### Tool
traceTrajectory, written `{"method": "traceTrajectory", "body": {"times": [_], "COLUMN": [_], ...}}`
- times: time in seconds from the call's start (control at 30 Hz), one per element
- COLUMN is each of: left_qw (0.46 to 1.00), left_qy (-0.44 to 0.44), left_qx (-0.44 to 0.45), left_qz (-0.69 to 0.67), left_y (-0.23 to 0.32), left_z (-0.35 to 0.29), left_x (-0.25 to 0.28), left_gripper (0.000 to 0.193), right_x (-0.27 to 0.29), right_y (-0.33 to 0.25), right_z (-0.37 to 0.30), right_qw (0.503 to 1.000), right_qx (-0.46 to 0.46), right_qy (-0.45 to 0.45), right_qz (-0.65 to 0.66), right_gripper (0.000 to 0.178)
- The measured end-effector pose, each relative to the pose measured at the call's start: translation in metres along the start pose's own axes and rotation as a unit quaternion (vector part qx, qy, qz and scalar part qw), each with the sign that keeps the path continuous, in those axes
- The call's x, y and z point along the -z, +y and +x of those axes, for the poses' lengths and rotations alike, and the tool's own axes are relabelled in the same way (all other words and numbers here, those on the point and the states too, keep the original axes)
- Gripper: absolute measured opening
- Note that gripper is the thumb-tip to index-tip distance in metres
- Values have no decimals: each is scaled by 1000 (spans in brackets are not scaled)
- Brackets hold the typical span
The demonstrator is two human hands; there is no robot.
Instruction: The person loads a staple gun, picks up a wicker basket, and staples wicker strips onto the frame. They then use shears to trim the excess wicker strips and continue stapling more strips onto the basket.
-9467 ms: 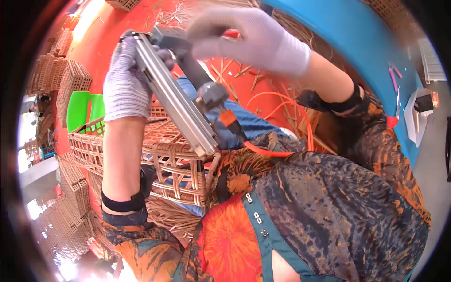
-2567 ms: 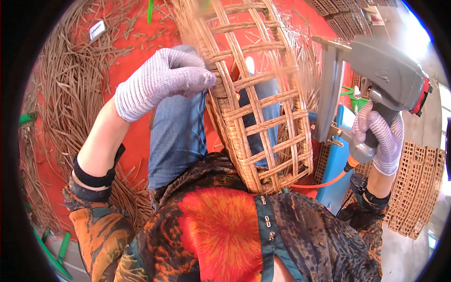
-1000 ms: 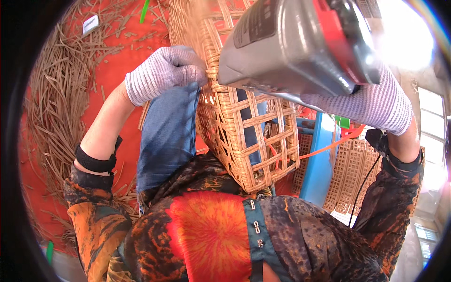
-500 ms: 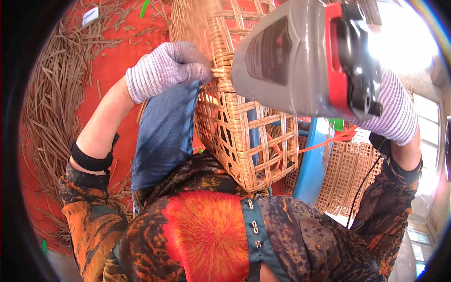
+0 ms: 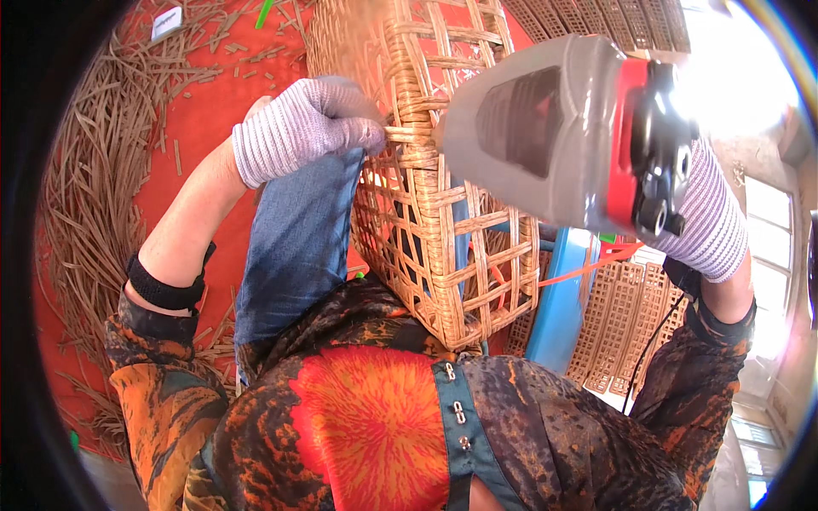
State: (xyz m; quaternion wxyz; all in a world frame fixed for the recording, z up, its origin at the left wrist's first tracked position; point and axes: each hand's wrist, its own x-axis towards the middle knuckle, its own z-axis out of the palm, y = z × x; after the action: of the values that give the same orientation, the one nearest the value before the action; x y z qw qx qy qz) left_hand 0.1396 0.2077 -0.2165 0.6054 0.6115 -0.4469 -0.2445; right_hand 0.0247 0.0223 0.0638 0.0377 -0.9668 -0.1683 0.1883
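Observation:
A woven wicker basket (image 5: 439,247) with an open lattice side stands tilted between my legs. My left hand (image 5: 311,128), in a striped whitish knit glove, is closed at the basket's left edge. Its thumb and forefinger pinch a short wicker strand (image 5: 399,134) that wraps the corner post. My right hand (image 5: 716,213), gloved the same way, grips a grey, red and black nail gun (image 5: 545,128) from behind; the tool hides most of its fingers. The nail gun's narrow end points left at the same corner post, close to the strand, and I cannot see whether it touches.
Loose wicker strips (image 5: 98,213) lie heaped on the red floor covering (image 5: 200,128) at left, with short offcuts around. Right of the basket are a blue bar (image 5: 558,298), an orange cord (image 5: 588,268) and lattice wicker panels (image 5: 626,319). A thin black cable runs down by my right forearm.
The nail gun and my right hand have shifted slightly; the tool's body sits a little lower and further right. My left hand stays at the strand, and the basket has barely moved.

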Motion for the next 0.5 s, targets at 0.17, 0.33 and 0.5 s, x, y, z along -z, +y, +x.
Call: {"method": "traceTrajectory", "body": {"times": [0.17,0.33,0.5], "left_qw": [1000,1000,999], "left_qy": [-2,6,-10], "left_qx": [-23,-14,-3], "left_qz": [-2,-26,-42], "left_y": [-7,-1,-3], "left_z": [3,2,3], "left_x": [0,-1,1], "left_gripper": [21,21,17], "right_x": [6,9,10], "right_y": [3,4,8], "right_z": [-5,-14,-17], "right_qw": [1000,999,998], "right_qx": [-3,0,-1], "right_qy": [18,38,49], "right_qz": [-21,-31,-36], "right_gripper": [32,32,32]}}
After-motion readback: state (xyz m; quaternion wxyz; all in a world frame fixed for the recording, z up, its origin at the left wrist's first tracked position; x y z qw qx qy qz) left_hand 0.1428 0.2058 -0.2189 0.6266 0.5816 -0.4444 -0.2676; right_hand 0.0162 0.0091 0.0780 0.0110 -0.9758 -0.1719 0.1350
